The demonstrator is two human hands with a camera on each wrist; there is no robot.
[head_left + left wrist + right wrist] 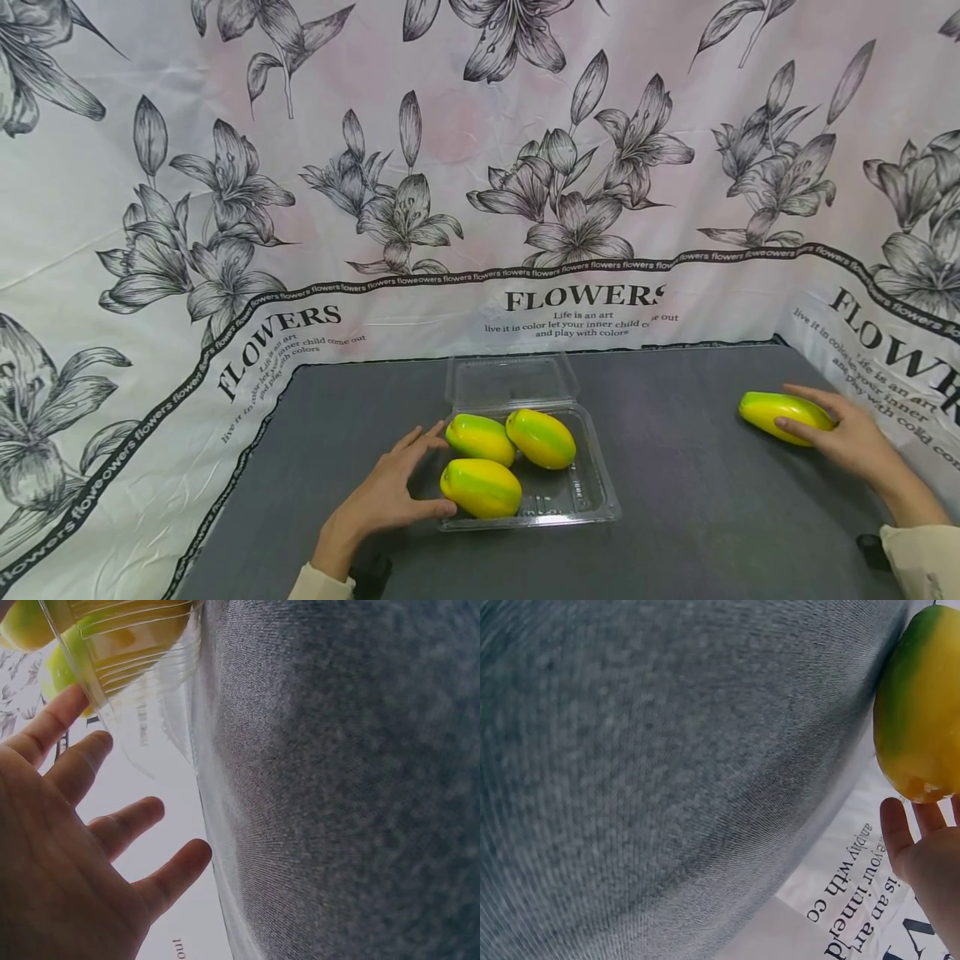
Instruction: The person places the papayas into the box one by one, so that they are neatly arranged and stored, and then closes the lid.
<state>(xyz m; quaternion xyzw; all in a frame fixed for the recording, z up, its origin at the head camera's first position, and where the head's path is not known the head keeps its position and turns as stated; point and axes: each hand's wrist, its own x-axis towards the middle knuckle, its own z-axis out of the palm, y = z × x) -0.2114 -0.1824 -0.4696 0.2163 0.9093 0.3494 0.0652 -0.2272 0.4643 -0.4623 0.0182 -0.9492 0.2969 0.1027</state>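
Three yellow-green papayas lie in a clear plastic clamshell box [592,492] in the head view: a back left papaya [480,439], a back right papaya [542,439] and a front papaya [481,489]. At the box's left side is my left hand [390,492], fingers spread, thumb tip by the front papaya. In the left wrist view its fingers [82,765] extend, with the index fingertip right at the box wall. Far to the right, my right hand [855,433] holds another papaya [772,414] between thumb and fingers. The right wrist view shows that papaya [922,712] close by the table surface.
The box's transparent lid [513,382] stands open towards the back. A grey table surface [675,467] lies under everything. White floral cloth [450,317] with printed lettering borders it at the back and both sides.
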